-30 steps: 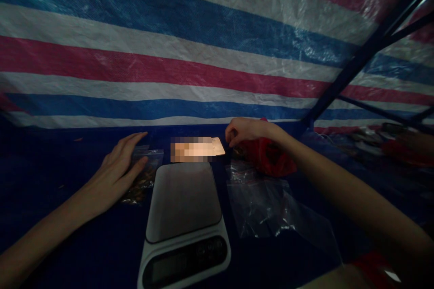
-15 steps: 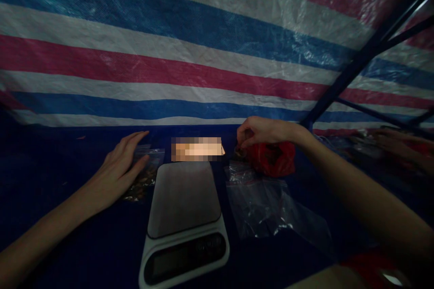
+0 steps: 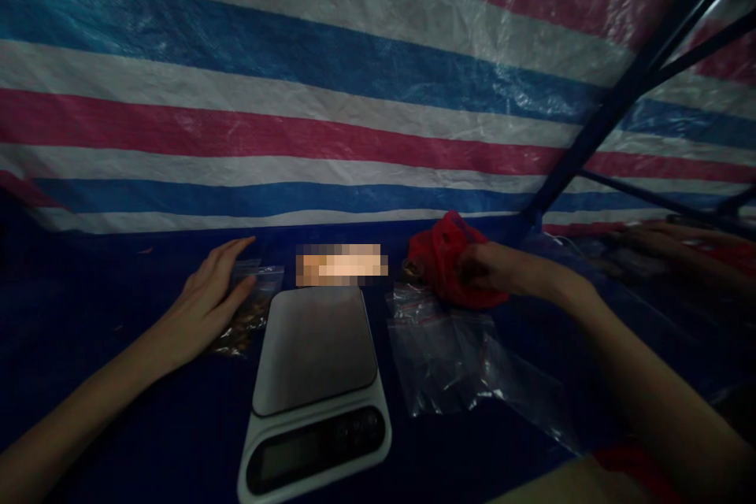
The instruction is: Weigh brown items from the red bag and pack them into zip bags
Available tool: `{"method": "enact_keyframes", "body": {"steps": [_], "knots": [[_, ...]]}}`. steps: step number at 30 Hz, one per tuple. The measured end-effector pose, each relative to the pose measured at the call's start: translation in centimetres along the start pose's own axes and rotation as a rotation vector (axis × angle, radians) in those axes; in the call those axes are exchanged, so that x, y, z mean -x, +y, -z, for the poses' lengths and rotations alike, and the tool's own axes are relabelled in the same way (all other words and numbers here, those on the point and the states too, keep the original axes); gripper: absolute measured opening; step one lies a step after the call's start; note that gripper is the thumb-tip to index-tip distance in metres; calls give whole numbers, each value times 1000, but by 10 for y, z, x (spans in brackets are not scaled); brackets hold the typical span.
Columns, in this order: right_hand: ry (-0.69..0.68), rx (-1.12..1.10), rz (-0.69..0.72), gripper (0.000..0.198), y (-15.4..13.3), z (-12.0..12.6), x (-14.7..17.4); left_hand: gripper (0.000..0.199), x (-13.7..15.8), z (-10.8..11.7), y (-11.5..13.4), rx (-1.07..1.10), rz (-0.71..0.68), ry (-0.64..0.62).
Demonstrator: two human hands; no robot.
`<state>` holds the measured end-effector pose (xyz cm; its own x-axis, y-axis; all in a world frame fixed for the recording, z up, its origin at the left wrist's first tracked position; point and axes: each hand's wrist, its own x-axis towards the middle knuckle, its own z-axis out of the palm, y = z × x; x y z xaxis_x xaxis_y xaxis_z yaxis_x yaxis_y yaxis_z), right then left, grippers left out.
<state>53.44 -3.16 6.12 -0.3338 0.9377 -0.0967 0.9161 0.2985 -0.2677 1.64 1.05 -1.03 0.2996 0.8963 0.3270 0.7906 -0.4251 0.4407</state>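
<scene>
My left hand (image 3: 205,301) lies with fingers stretched out beside and partly over a clear zip bag (image 3: 251,311) of small brown pieces, at the left of a white kitchen scale (image 3: 316,350). My right hand (image 3: 493,269) is closed on a red plastic bag (image 3: 442,256), its fingertips partly hidden in the folds. The red bag stands bunched up, and what is inside it is hidden. Flat clear zip bags (image 3: 442,354) lie just in front of it. Nothing rests on the scale's plate.
Behind the scale is a bright, pixelated patch (image 3: 339,264). A striped tarp (image 3: 295,126) rises behind the blue surface (image 3: 147,409). Dark blue metal bars (image 3: 591,126) slant at the right. Another person's arm (image 3: 685,244) reaches in at the far right.
My right hand has moved from the red bag's left side to its right side and taken hold of it. The bag's opening has been drawn up. My left hand has hardly moved.
</scene>
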Motion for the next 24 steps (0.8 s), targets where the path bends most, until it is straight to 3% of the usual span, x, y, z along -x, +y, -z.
{"method": "enact_keyframes", "body": {"steps": [4,8,12,14,19,24], "knots": [[3,-37,-8,15,4,-14,-4,67,1,1,3,4,-10,9],[123,-80,2,15,3,-4,-2,65,2,2,5,-17,6,16],[348,-143,97,11,-23,13,-1,64,4,4,10,-25,25,-30],[396,-178,167,10,-45,17,-8,63,4,4,11,-23,26,-43],[266,-191,306,8,-83,8,-38,65,3,5,9,-5,18,-31],[206,-238,270,4,-86,-10,-49,64,3,7,10,-3,19,-12]]}}
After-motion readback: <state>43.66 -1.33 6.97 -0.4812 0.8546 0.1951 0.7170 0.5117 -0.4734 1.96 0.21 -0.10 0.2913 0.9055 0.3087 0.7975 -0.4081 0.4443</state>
